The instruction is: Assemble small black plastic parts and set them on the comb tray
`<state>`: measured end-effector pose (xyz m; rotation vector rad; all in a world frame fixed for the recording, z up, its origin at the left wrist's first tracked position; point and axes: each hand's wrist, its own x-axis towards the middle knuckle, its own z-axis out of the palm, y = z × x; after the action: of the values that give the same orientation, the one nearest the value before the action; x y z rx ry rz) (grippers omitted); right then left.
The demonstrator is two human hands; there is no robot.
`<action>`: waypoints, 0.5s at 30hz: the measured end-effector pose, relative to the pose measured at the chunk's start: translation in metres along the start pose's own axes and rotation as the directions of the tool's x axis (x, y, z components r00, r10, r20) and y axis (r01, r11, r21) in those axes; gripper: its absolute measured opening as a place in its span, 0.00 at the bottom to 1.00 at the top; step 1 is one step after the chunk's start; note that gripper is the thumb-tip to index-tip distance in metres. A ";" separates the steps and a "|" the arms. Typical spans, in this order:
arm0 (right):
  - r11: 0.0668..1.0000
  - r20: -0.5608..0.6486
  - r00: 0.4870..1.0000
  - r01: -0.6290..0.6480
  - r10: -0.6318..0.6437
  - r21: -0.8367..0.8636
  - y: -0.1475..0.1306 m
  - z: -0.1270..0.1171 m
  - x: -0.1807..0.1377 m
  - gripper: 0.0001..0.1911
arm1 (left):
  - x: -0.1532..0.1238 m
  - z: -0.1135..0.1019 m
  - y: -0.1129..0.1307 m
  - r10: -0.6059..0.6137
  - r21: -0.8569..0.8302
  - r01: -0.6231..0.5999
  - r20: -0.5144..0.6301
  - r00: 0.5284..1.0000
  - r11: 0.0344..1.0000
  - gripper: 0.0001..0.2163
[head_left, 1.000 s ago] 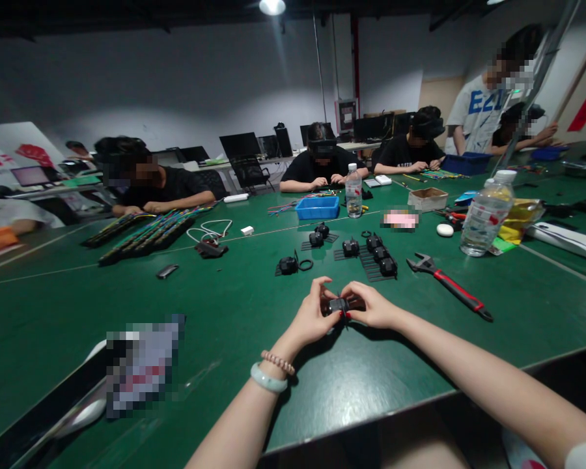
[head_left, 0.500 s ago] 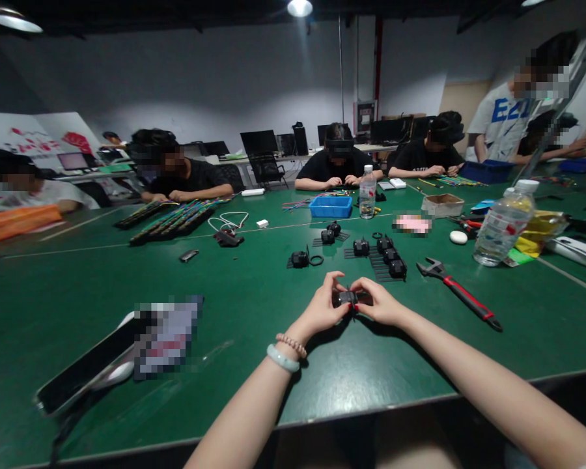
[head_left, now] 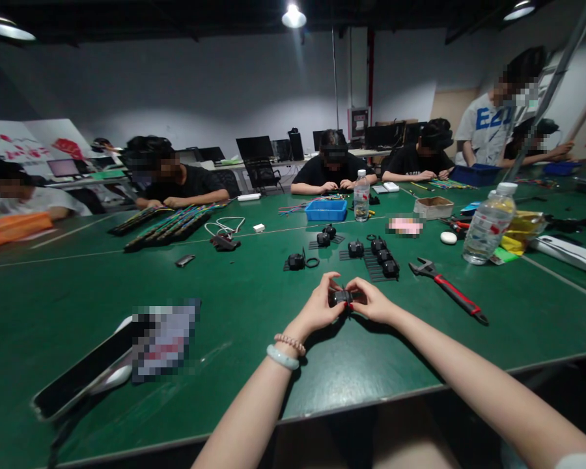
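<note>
Between both hands, just above the green table point(head_left: 254, 365), is a small black rounded part point(head_left: 342, 298); its exact kind is too small to make out. My left hand point(head_left: 321, 305) grips it from the left, thumb in front and fingers curled behind. From the right, my right hand point(head_left: 374, 301) pinches the same part, its thumb near the left thumb. Beyond the hands lie several similar black parts with comb-like prongs, among them one part point(head_left: 295, 262) beside a black ring point(head_left: 312, 262) and a row of parts point(head_left: 385, 256).
An adjustable wrench point(head_left: 452, 291) with red-black handle lies to the right. Past it stand water bottles point(head_left: 488, 225) and a white round object point(head_left: 448, 238). A phone point(head_left: 90, 371) lies at left. Farther back are a blue tray point(head_left: 326, 210), cable bundles point(head_left: 173, 225) and several people working.
The camera view has shifted slightly, moving the scene a little to the left. Both hands keep their hold on the black part, with the right fingers slightly closer around it.
</note>
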<state>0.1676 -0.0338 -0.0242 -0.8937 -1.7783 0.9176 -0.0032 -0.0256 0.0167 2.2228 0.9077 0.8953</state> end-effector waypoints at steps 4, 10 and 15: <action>1.000 -0.013 1.000 0.003 -0.003 -0.012 0.000 0.001 0.001 0.13 | 0.001 -0.002 0.000 -0.012 -0.027 0.013 0.025 1.000 1.000 0.27; 0.976 -0.107 0.987 0.101 -0.123 -0.191 -0.016 0.005 -0.005 0.19 | 0.001 -0.005 0.000 -0.034 -0.123 0.041 0.064 0.997 0.992 0.31; 0.850 -0.098 0.938 0.253 -0.333 -0.462 -0.043 0.017 -0.014 0.21 | 0.000 -0.007 -0.003 -0.045 -0.217 0.058 0.066 0.997 0.975 0.34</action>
<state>0.1482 -0.0694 0.0026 -0.9127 -1.9339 0.2230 -0.0090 -0.0219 0.0188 2.0182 0.7952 0.8557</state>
